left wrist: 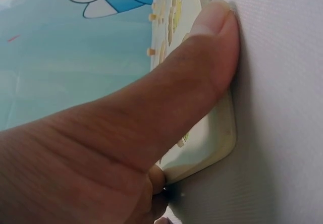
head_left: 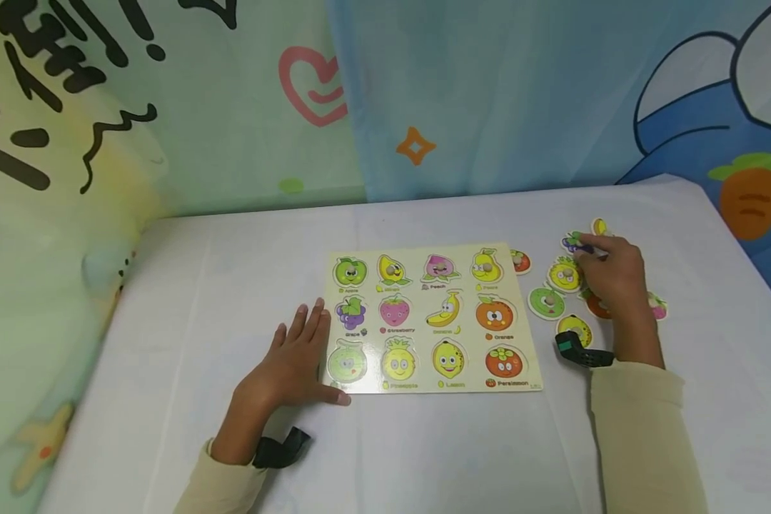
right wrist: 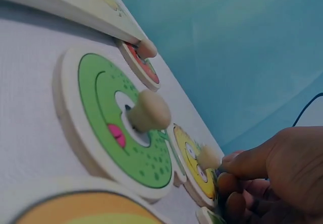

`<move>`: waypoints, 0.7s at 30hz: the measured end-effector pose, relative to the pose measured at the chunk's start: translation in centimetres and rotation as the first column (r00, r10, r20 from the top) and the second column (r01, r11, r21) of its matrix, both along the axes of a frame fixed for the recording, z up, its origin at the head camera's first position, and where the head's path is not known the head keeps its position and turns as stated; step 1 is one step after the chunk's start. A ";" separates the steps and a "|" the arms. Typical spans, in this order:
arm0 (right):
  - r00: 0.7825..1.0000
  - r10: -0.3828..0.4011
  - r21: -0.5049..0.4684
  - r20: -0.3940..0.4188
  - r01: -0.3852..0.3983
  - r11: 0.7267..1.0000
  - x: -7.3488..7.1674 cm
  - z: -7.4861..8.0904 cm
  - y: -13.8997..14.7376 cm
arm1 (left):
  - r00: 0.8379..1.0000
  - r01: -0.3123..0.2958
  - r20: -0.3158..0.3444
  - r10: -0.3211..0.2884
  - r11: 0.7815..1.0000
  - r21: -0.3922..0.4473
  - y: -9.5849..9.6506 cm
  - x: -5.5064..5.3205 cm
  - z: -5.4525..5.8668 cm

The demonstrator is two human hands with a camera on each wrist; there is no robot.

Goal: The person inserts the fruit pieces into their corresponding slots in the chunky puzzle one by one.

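Observation:
A pale yellow fruit puzzle board (head_left: 417,285) lies on the white table, printed with rows of fruit. My left hand (head_left: 289,364) rests at its left side, fingers straight along the edge and thumb stretched over the near corner; the left wrist view shows the thumb (left wrist: 202,52) lying across the board's rim. My right hand (head_left: 617,271) is among loose knobbed pieces right of the board, its thumb and fingers pinching the purple grape piece (head_left: 572,243). In the right wrist view the fingertips are close beside the pineapple piece (right wrist: 194,163), and the grape piece is mostly hidden.
Around the right hand lie a green melon piece (head_left: 546,303), a yellow lemon piece (head_left: 575,328), a banana piece (head_left: 600,226) and an orange piece (head_left: 597,305), partly covered. A red persimmon piece (head_left: 521,262) sits against the board's right edge. A printed curtain (head_left: 488,93) hangs behind.

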State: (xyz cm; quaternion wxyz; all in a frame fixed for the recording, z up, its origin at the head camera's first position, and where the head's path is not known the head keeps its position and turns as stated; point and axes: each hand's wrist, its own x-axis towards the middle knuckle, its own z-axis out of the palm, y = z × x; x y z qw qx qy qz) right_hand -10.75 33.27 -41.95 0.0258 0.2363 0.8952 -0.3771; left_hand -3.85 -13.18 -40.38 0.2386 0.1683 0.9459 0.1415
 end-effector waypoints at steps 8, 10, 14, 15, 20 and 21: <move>0.998 0.050 0.028 -0.027 -0.050 0.998 -0.5 -0.3 0.1 | 1.000 0.003 0.001 -0.003 1.000 0.004 0.0 0.0 0.0; 0.998 0.056 0.044 -0.032 -0.054 0.998 -0.5 -0.1 -0.1 | 1.000 0.001 0.000 -0.001 1.000 0.002 0.0 0.0 0.0; 0.999 0.046 0.070 -0.025 -0.045 0.997 -0.6 0.0 -0.5 | 1.000 -0.003 0.000 0.003 1.000 -0.003 -0.1 0.0 -0.1; 0.999 0.041 0.073 -0.017 -0.039 0.997 -0.6 0.0 -0.5 | 1.000 -0.003 -0.001 0.003 1.000 -0.002 -0.1 0.0 -0.1; 1.000 0.010 0.077 0.009 -0.011 0.997 -0.5 0.1 -0.8 | 1.000 -0.003 0.007 0.003 1.000 -0.004 -0.1 -0.2 -0.2; 1.000 -0.002 0.075 0.007 0.001 0.997 -0.4 0.1 -0.9 | 1.000 -0.003 0.008 0.003 1.000 -0.004 -0.1 -0.2 -0.2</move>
